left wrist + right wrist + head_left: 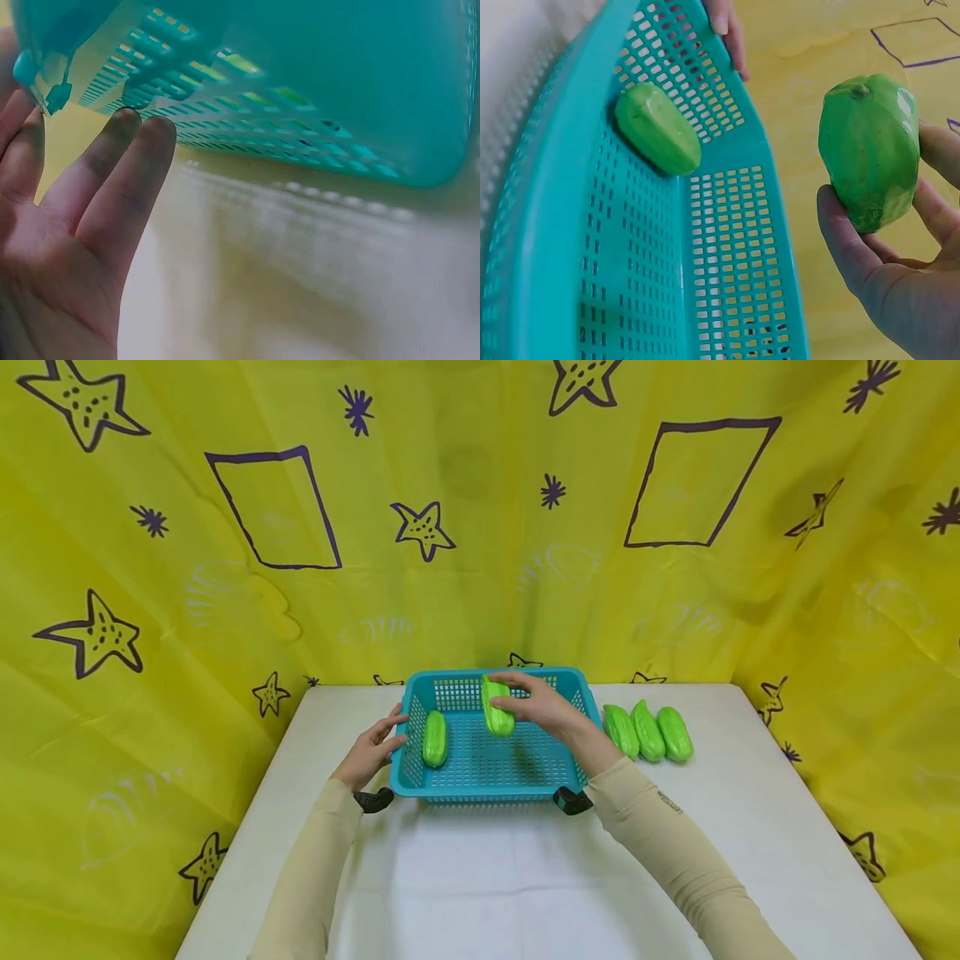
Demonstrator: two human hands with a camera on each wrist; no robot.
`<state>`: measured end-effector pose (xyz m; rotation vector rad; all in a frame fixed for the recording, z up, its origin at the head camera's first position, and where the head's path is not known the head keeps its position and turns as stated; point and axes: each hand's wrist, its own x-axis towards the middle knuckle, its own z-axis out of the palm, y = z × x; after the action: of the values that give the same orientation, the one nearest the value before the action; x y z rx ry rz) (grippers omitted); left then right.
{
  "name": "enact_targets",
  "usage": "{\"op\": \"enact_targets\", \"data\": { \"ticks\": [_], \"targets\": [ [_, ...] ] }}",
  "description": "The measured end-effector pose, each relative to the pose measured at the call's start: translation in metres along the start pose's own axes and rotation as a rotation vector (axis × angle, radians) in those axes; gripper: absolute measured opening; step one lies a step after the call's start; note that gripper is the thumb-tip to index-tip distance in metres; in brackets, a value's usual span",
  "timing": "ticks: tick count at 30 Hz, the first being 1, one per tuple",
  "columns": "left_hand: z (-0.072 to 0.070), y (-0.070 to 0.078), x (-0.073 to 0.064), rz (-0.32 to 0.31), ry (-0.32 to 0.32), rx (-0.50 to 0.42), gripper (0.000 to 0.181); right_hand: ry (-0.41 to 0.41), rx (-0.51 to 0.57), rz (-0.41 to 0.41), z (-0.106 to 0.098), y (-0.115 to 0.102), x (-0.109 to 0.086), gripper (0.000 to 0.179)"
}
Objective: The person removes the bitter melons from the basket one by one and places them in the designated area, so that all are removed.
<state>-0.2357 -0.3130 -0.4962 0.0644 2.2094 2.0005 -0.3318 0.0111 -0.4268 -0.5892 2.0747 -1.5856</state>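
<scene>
In the head view my right hand (pixel 536 702) grips a glossy green gourd (pixel 497 706) with shallow ridges, holding it over the blue-green plastic basket (pixel 487 792). Thumb and fingers lie on opposite sides of the gourd (pixel 870 154) in the right wrist view, its small stem nub showing. A similar gourd (pixel 435 739) lies lengthwise by the basket's left wall. At that left side, my left hand (pixel 372 749) touches the rim from outside. The left wrist view has two of its fingers (pixel 124 187) extended against the perforated wall.
Right of the basket, three more green gourds (pixel 648 732) lie side by side on the white table (pixel 487 877), partly behind my right forearm. Yellow patterned curtain (pixel 480 593) stands close behind the table and along both sides. Dark wrist straps (pixel 572 800) hang near the basket's front corners.
</scene>
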Motion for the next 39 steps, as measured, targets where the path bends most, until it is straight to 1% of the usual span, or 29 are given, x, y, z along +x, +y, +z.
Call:
{"op": "enact_targets", "data": {
  "ticks": [6, 11, 14, 17, 21, 25, 30, 36, 39],
  "targets": [
    [0.0, 0.001, -0.001, -0.017, 0.001, 0.015, 0.055, 0.008, -0.021, -0.027, -0.007, 0.003, -0.024, 0.055],
    [0.002, 0.003, -0.001, -0.002, -0.002, 0.027, 0.054, 0.029, -0.038, -0.038, -0.017, 0.01, -0.045, 0.056],
    [0.002, 0.001, 0.0, 0.013, -0.006, 0.03, 0.055, 0.041, -0.035, -0.043, -0.024, 0.017, -0.058, 0.057],
    [0.0, -0.007, 0.005, 0.029, -0.002, 0.035, 0.055, 0.052, -0.023, -0.049, -0.031, 0.024, -0.071, 0.058],
    [-0.003, -0.02, 0.012, 0.033, 0.012, 0.044, 0.054, 0.082, -0.017, -0.043, -0.04, 0.033, -0.09, 0.059],
    [-0.005, -0.026, 0.013, 0.032, 0.017, 0.044, 0.055, 0.112, -0.011, -0.035, -0.049, 0.039, -0.11, 0.06],
    [-0.004, -0.027, 0.011, 0.046, 0.015, 0.05, 0.056, 0.155, -0.047, -0.04, -0.063, 0.043, -0.14, 0.061],
    [-0.005, -0.026, 0.013, 0.021, 0.024, 0.048, 0.056, 0.185, -0.104, -0.038, -0.082, 0.049, -0.168, 0.06],
    [-0.003, -0.021, 0.012, 0.01, 0.016, 0.048, 0.055, 0.205, -0.126, -0.021, -0.092, 0.057, -0.18, 0.06]
  ]
}}
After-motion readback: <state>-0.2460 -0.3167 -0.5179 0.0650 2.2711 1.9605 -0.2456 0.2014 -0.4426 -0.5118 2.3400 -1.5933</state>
